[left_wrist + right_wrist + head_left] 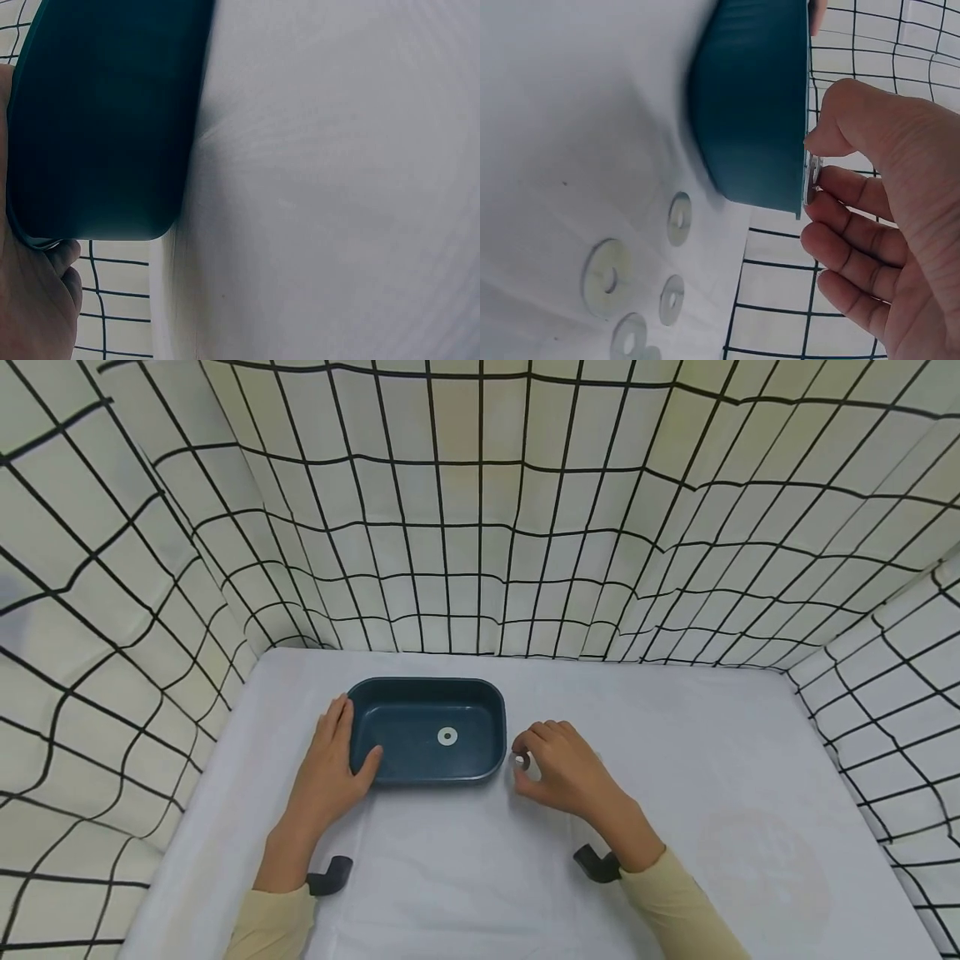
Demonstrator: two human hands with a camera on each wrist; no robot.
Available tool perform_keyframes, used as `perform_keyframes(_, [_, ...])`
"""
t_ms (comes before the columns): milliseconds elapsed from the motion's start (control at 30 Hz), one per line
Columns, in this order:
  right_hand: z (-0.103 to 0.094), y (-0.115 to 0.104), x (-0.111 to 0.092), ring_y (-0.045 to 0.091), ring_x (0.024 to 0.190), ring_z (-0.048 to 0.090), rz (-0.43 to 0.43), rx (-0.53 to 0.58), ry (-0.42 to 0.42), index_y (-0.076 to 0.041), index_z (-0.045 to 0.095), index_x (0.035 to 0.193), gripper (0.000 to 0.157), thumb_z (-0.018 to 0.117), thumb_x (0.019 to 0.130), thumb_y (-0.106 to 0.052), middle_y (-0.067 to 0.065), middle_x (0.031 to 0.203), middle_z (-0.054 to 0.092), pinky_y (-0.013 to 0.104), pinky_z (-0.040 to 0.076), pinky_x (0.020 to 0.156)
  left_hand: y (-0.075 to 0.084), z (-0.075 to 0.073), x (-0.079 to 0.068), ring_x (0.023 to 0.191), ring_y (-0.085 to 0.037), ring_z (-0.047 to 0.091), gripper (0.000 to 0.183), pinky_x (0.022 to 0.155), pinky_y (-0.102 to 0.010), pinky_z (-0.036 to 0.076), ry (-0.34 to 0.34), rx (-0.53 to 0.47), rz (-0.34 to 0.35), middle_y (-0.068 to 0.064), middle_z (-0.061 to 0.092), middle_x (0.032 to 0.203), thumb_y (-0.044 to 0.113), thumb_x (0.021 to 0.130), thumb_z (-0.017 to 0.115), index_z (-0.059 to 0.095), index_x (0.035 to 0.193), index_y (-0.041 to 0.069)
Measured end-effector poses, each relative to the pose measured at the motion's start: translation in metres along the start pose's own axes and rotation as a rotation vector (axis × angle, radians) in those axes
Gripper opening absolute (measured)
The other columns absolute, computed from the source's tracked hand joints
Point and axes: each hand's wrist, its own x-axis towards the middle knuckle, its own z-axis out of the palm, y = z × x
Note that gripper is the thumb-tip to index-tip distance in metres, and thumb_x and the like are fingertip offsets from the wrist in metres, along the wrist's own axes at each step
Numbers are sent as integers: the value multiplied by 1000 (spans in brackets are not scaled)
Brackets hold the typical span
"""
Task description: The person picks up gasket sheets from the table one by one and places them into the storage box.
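Observation:
A dark teal tray (427,783) sits on the white table with one flat metal washer (447,737) inside it. My left hand (330,772) holds the tray's left front corner, its fingers along the left side and its thumb over the front rim. Just off the tray's right side, my right hand (562,768) pinches another washer (812,180) between thumb and index finger; the other fingers are bent loosely. Below that hand, in the right wrist view, several washers (606,277) lie flat on the cloth. In the head view the right hand hides them.
White cloth covers the table (465,877). A black wire grid (480,527) with pale sheeting behind it rises at the back and both sides. Short black pieces (330,877) stick out at both wrists, near the sleeves.

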Motion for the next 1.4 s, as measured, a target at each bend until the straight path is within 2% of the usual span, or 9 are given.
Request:
perform_keyframes(200, [-4, 1, 16, 12, 86, 59, -18, 11, -23, -17, 71, 96, 15, 72, 83, -24, -5, 91, 69, 29, 51, 83, -3, 0, -2, 157, -43, 15, 86, 128, -57, 19, -11, 1, -20, -17, 10, 171, 43, 101, 55, 8, 162, 4])
perform_keyframes(400, [-13, -3, 33, 12, 87, 60, -31, 47, -22, -17, 72, 98, 17, 73, 83, -25, -6, 91, 69, 30, 52, 85, -5, 1, -1, 158, -40, 15, 86, 130, -51, 15, 14, 4, 4, -18, 12, 170, 43, 101, 55, 9, 162, 4])
perform_keyframes(600, [-15, -6, 47, 13, 88, 62, -58, 57, -24, -16, 73, 100, 19, 72, 83, -26, -5, 93, 71, 31, 53, 86, -4, 1, -1, 157, -42, 16, 86, 129, -54, 17, 17, -1, 4, -18, 12, 170, 43, 100, 56, 10, 162, 4])
perform_keyframes(833, [-16, -11, 66, 14, 90, 63, -82, 58, -87, -16, 73, 103, 22, 70, 85, -29, -4, 96, 71, 34, 53, 92, -4, 2, 0, 157, -42, 16, 86, 130, -53, 16, 15, 1, 2, -17, 12, 171, 43, 100, 56, 10, 162, 4])
perform_keyframes(1133, [-15, -12, 83, 12, 86, 60, -132, 66, -119, -16, 72, 106, 22, 69, 87, -28, -5, 93, 69, 33, 52, 89, -4, 2, 2, 157, -41, 15, 86, 130, -53, 16, 9, -3, 7, -18, 12, 170, 42, 100, 56, 10, 162, 4])
perform_keyframes(1400, [-16, -17, 90, 14, 94, 62, -129, 69, -195, -16, 71, 111, 25, 67, 89, -27, -2, 103, 69, 35, 51, 94, -2, 2, 1, 157, -43, 16, 86, 128, -56, 19, 0, -6, -4, -18, 13, 170, 42, 100, 56, 10, 162, 5])
